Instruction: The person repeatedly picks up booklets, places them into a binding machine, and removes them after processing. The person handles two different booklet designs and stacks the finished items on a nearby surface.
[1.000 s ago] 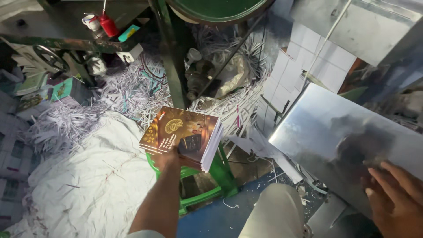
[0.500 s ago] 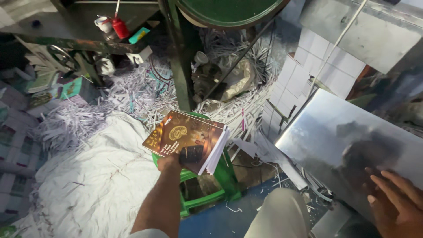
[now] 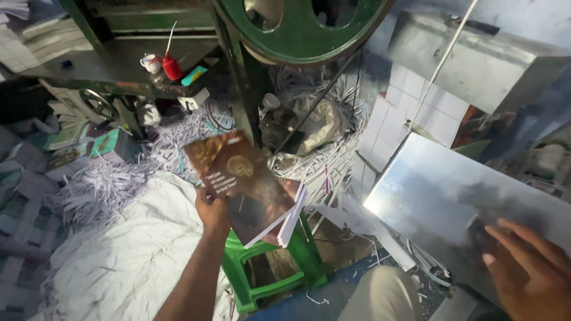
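**Left hand holding a stack of booklets over the green stool**

So the left hand [image 3: 212, 209] has its grip closed around a stack of brown-covered booklets [image 3: 244, 184], thumb on the cover near the lower-left edge. The stack is tilted and a bit blurry, held up in the air right above a green plastic stool [image 3: 279, 270]. The white page edges show along the lower right side of the stack.

The right hand [image 3: 529, 270] is way over on the other side, lying flat with fingers spread on a shiny metal worktop [image 3: 440, 196]. It isn't gripping anything, just an open palm pressed down on the sheet.

Around it all: a white sack [image 3: 119, 255] lies on the floor left of the stool, with heaps of shredded paper trimmings [image 3: 113, 184] behind it. A big green wheel [image 3: 297, 35] of a machine sits at the top, and a small red bottle [image 3: 172, 66] stands on the machine's ledge to the left.
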